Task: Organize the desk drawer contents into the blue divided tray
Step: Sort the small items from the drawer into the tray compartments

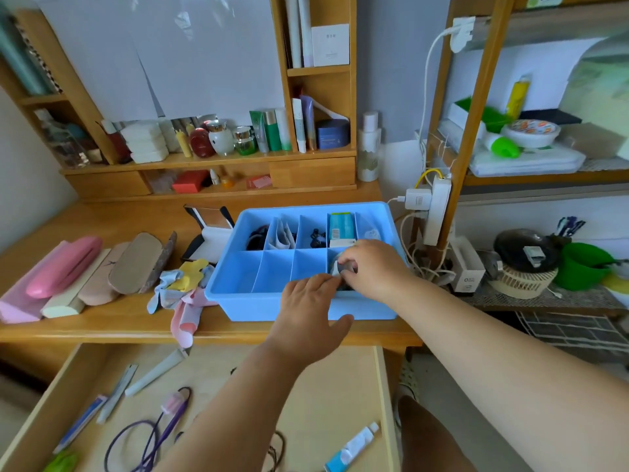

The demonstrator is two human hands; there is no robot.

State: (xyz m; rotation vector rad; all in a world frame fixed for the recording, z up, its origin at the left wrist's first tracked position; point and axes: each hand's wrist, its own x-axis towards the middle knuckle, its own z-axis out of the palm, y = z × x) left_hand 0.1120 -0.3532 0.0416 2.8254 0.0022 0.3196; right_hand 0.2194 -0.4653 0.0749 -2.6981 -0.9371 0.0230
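Note:
The blue divided tray (258, 303) sits on the desk's front edge. Its back compartments hold dark cords, white packets (280, 237), black clips and a blue-white box (341, 226). My right hand (371, 267) reaches into the front right compartment and pinches a small grey-and-white item (343, 266). My left hand (308, 308) rests on the tray's front wall, fingers over the rim beside that compartment, thumb spread. Below, the open drawer (340, 379) holds a white-blue tube (354, 446), purple cords (153, 434), a blue pen-like stick (80, 424) and long white packets (155, 373).
Left of the tray lie crumpled cloths (185, 287), a pink case (64, 267) and several other eyeglass cases. A small mirror stand (212, 226) is behind them. Cosmetics fill the back shelf. A power strip (437, 209) with cables hangs at the tray's right, beside a cluttered rack.

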